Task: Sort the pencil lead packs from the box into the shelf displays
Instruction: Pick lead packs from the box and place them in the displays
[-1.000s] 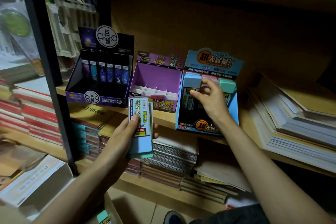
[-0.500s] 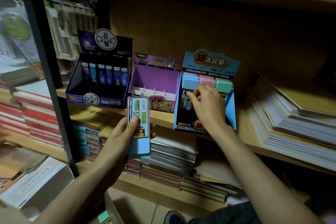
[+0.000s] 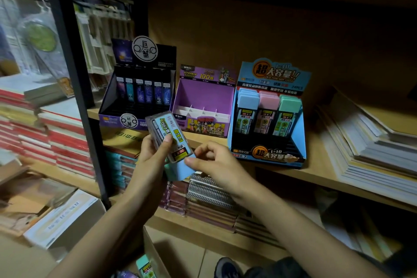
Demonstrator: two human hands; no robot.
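Grips a stack of lead packs in the left hand, thumb across the top label, stack tilted toward 11 o'clock. Pinches the stack's blue lower end with the right hand. At 2 o'clock of the hands, on the shelf: blue display with upright blue, pink and green shelved packs. At 12 o'clock: purple display. At 6 o'clock: cardboard box.

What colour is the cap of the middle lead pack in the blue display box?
The middle cap is pink, clearest in the head view.
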